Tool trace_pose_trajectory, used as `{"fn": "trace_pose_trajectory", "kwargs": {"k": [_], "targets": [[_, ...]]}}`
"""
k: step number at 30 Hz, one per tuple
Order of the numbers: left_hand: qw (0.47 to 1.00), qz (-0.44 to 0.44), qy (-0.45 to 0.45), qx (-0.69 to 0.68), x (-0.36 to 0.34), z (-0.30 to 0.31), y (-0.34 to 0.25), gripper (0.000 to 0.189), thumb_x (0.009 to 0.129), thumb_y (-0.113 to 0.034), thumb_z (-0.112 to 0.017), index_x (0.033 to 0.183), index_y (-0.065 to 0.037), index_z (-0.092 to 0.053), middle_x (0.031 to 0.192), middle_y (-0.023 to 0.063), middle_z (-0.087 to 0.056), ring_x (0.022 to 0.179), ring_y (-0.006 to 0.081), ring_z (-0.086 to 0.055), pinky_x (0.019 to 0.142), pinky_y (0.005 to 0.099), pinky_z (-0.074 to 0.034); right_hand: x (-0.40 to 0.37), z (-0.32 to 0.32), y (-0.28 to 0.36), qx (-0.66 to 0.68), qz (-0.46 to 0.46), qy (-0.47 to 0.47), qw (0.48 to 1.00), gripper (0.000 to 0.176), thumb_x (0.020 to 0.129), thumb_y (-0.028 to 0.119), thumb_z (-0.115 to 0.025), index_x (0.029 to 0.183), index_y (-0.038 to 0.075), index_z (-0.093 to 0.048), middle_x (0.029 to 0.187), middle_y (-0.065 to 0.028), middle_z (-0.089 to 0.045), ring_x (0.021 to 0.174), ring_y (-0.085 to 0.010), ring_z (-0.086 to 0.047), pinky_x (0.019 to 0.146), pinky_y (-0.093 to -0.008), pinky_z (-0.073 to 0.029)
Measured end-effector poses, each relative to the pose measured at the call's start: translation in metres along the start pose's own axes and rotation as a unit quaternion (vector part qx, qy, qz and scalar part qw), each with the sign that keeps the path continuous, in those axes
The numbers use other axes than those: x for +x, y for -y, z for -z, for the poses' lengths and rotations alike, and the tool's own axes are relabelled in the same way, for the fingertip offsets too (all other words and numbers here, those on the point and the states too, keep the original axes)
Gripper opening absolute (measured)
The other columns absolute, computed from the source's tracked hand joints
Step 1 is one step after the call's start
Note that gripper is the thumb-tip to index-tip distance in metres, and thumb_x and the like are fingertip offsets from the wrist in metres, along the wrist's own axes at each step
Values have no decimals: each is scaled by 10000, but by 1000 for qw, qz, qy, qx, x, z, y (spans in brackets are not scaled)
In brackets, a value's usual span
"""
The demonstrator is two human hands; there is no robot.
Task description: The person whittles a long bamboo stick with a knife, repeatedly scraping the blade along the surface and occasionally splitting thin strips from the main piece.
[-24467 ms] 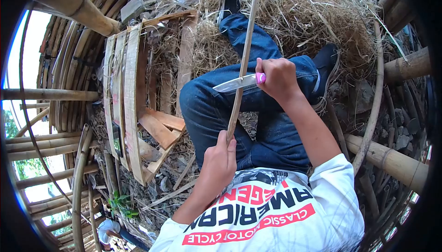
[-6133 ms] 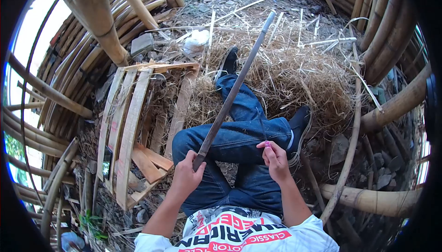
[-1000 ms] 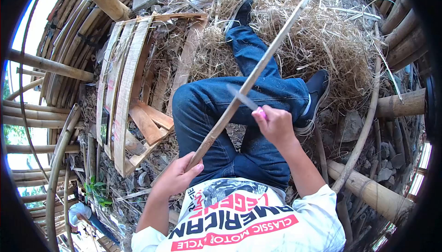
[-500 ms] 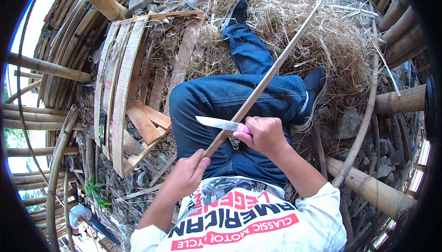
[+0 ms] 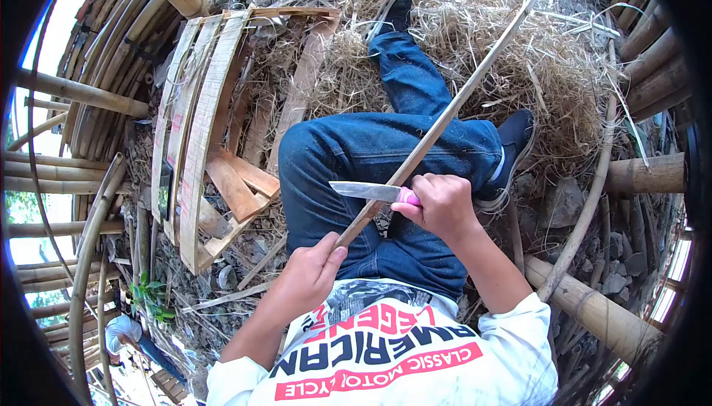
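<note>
A long wooden stick (image 5: 445, 120) slants across my lap, its far end over the pile of shavings. Near my waist, my left hand (image 5: 314, 266) is wrapped round the stick's lower end. My right hand (image 5: 445, 204) grips the pink handle of a knife (image 5: 365, 190). The blade points left and lies across the stick, a little above my left hand. Under the stick are my bent legs in blue jeans (image 5: 400, 146).
A broken wooden crate (image 5: 215, 117) lies to the left with loose boards inside. Curled shavings (image 5: 512, 72) cover the ground ahead. Bamboo poles (image 5: 593, 309) run along the right, with stones beside them. Another person (image 5: 126, 333) is at the lower left, beyond the bamboo.
The knife and my right hand have shifted slightly right, and the blade has turned to lie flatter. My left hand keeps its hold on the stick. The view has moved a little.
</note>
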State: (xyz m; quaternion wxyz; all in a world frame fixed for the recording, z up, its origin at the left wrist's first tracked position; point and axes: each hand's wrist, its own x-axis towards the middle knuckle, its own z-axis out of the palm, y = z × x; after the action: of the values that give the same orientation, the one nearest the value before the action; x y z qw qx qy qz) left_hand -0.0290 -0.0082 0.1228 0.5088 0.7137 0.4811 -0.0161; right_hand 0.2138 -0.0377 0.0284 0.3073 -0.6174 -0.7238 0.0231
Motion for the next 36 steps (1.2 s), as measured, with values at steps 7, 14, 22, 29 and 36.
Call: {"fn": "trace_pose_trajectory", "kwargs": {"k": [7,14,22,29,36], "targets": [[1000,14,0,-14,-5,2,6,233,1004,-223,-453,934,-13,-526,575,121,-488,498,244,-481,515,370,-396,3,0,-11,30,-60,-43,997,457,883,483,-603,670,79,-582,578,-108,-559,520,-286,-605,492,-382,-487],[996,58,35,-66,-15,-6,32,222,1010,-209,-451,904,-29,-528,629,23,-464,589,101,-429,547,279,-372,3,24,-88,-45,-219,-38,974,485,960,483,-492,732,71,-611,588,-184,-593,566,-398,-617,488,-474,-465],[991,64,53,-100,0,4,26,273,1007,-227,-460,858,-5,-514,641,5,-433,614,89,-404,558,278,-361,3,1,15,245,-207,2,947,247,925,296,-588,873,54,-597,634,-165,-605,595,-343,-640,519,-410,-485],[997,72,-11,6,-1,3,22,267,1006,-216,-453,853,0,-488,642,74,-461,596,145,-404,562,321,-376,-25,-20,37,287,-199,15,937,220,948,262,-570,908,46,-589,705,-154,-641,626,-339,-645,550,-407,-508],[994,42,70,-72,1,6,26,264,1013,-223,-433,860,-19,-501,655,28,-474,606,126,-436,562,304,-389,-21,-10,35,174,-143,3,974,328,940,369,-569,804,71,-554,647,-116,-606,566,-296,-632,491,-385,-491]]}}
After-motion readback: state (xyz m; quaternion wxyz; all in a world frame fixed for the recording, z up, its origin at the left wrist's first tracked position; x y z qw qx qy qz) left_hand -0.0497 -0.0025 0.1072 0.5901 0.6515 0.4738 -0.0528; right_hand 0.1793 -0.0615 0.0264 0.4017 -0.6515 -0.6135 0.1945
